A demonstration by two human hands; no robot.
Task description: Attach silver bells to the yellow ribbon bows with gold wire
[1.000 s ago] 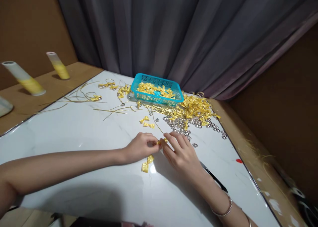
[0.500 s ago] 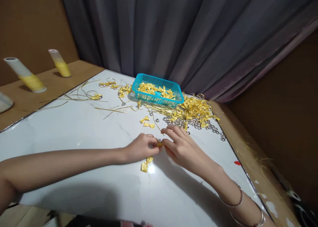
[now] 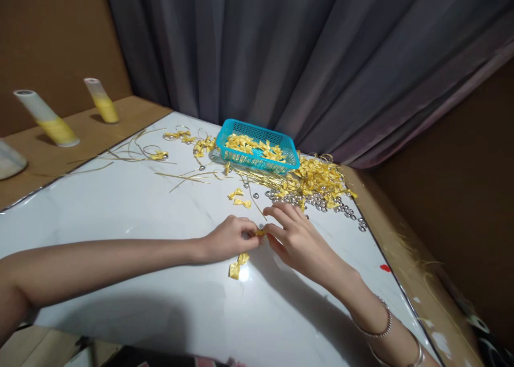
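My left hand (image 3: 228, 238) and my right hand (image 3: 295, 238) meet fingertip to fingertip over the white table (image 3: 120, 211), both pinching one small yellow ribbon bow (image 3: 260, 231). A second yellow bow (image 3: 237, 265) lies on the table just below my left hand. Two more loose bows (image 3: 240, 197) lie a little beyond the hands. Bracelets circle my right wrist.
A turquoise basket (image 3: 257, 155) of yellow bows stands at the back. A heap of bows (image 3: 317, 177) and silver beads (image 3: 321, 202) lie to its right. Gold cords (image 3: 184, 177) trail at the back left. Two ribbon spools (image 3: 48, 121) stand on the brown ledge; a grey curtain hangs behind.
My right forearm has swung in from the right and my hand has turned slightly. Both hands stay pinched on the small bow. The view shifted a little.
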